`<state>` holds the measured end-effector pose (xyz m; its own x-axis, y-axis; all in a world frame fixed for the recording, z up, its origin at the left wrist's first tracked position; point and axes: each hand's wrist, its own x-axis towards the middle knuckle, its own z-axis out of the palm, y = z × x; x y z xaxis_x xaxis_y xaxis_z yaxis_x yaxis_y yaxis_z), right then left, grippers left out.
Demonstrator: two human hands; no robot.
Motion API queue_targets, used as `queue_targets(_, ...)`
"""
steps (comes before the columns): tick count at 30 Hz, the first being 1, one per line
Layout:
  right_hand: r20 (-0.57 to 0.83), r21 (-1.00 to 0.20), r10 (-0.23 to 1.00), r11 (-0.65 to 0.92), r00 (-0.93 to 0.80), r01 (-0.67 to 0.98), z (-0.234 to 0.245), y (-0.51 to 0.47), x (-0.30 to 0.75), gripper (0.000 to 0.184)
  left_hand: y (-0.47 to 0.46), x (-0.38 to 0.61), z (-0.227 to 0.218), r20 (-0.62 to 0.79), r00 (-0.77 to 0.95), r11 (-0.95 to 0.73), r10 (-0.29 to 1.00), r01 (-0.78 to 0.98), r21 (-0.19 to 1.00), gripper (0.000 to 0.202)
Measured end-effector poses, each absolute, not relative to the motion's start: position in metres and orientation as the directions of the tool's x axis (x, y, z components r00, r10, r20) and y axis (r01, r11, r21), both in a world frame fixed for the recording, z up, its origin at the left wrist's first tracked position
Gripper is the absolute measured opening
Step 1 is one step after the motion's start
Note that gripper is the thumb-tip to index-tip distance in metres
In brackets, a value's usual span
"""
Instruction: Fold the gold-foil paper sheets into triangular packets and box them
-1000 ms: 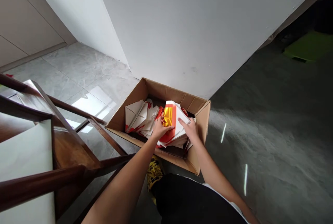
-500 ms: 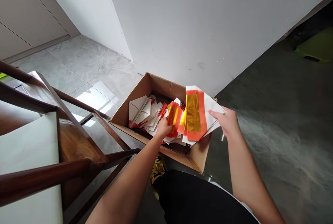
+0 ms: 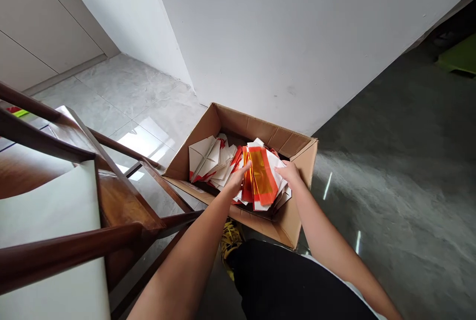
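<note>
Since the earlier frame, your right hand (image 3: 289, 172) has come back in from beyond the right wall of the cardboard box (image 3: 245, 129), and the sheaf of white paper with orange borders and gold foil panels (image 3: 262, 176) now sits low inside the box, between your hands. Your left hand (image 3: 236, 184) is at the sheaf's left edge and your right hand is at its upper right. The hands are apart and both touch the sheaf, but I cannot tell from this view whether either is clamped on it.

Just left of your left hand lies a pile of folded white paper (image 3: 208, 161), almost touching the sheaf. The loose sheets are the main risk: uneven pressure from your hands could fan them or slide them out of line. A hard pinch could crease the foil. Beyond your left forearm stands a dark wooden stair handrail (image 3: 74, 248); a wide swing of that arm could strike it and shake sheets free, possibly onto the yellow-and-black shoe (image 3: 230, 240) below your hands.
</note>
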<state>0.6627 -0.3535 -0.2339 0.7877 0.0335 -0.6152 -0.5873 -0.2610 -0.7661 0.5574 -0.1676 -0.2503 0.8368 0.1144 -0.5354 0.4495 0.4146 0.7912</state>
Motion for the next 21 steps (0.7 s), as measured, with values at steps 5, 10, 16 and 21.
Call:
queue_targets(5, -0.521, -0.847, 0.037, -0.147, 0.853, -0.511, -0.230, -0.347, 0.655, 0.036, -0.173, 0.563, -0.235, -0.460, 0.879, 0.427, 0.121, 0.373, 0.824, 0.061)
queue_targets(10, -0.419, -0.902, 0.191, 0.024, 0.888, -0.431, -0.202, -0.344, 0.647, 0.052, -0.182, 0.584, -0.209, -0.406, 0.912, 0.430, 0.064, 0.342, 0.836, 0.044)
queue_targets(16, -0.352, -0.917, 0.221, 0.114, 0.909, -0.383, -0.183, -0.356, 0.656, 0.072, -0.152, 0.611, -0.185, -0.465, 0.873, 0.224, 0.146, 0.428, 0.876, 0.060)
queue_targets(21, -0.368, -0.930, -0.088, 0.051, 0.926, -0.364, -0.213, -0.346, 0.658, 0.064, -0.080, 0.593, -0.186, -0.448, 0.653, -0.053, 0.611, 0.598, 0.800, 0.082)
